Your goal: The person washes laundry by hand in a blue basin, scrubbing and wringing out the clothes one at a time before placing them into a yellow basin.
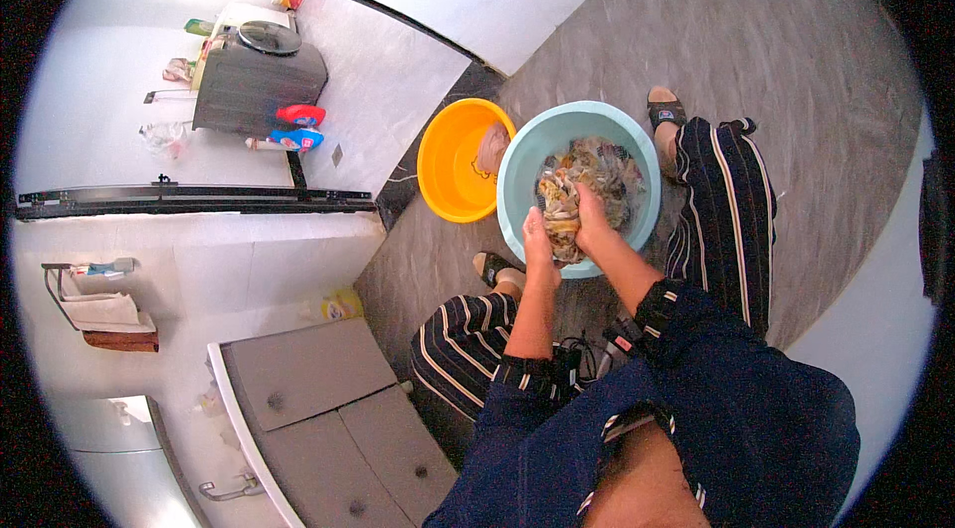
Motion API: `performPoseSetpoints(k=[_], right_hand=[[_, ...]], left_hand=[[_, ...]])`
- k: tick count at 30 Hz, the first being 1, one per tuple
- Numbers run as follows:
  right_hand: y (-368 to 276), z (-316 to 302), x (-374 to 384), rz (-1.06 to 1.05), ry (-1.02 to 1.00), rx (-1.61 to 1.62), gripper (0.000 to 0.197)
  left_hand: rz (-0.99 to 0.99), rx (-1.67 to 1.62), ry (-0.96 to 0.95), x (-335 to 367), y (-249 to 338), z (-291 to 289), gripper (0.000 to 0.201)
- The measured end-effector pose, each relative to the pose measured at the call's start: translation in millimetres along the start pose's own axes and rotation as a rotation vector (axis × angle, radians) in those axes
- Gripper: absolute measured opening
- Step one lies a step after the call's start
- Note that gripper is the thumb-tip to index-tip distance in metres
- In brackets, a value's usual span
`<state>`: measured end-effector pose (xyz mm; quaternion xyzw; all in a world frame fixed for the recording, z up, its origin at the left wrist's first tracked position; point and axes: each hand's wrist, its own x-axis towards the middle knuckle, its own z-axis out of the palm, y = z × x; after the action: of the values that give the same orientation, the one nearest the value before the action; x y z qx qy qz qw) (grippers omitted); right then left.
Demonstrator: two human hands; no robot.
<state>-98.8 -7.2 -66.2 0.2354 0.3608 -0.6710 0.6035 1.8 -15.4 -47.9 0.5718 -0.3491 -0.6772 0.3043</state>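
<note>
A light-blue basin [525, 155] stands on the floor between my feet, with a wet-looking patterned cloth [559, 202] in it. My left hand [538, 243] is closed on the near left part of this cloth, its thumb along the top. Opposite it, my right hand [591, 216] grips the same cloth from the right. The bunched part between my hands is at the basin's near side, while more of the cloth spreads toward the far right inside. My fingertips are mostly hidden by the folds.
Touching the blue basin on its left is an orange-yellow basin [445, 192] holding a pale pinkish cloth [491, 148]. A grey cabinet [313, 379] with a sink tap [231, 488] stands at lower left. Beyond a dark door track are a washing machine [244, 85] and detergent bottles [296, 140].
</note>
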Motion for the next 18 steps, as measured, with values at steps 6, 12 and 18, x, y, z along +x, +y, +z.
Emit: performPoseSetpoints(k=[6, 12, 18], right_hand=[[28.7, -3.7, 21.5, -0.515, -0.233, -1.073, 0.045], [33.8, -4.2, 6.1, -0.38, -0.469, -0.842, 0.035], [18.9, -24.5, 9.5, 0.088, -0.446, -0.127, 0.022]], left_hand=[[0.352, 0.419, 0.065, 15.2, 13.5, 15.5, 0.073], [0.221, 0.299, 0.032, 30.6, 32.3, -8.6, 0.044], [0.609, 0.792, 0.176, 24.4, 16.7, 8.1, 0.015]])
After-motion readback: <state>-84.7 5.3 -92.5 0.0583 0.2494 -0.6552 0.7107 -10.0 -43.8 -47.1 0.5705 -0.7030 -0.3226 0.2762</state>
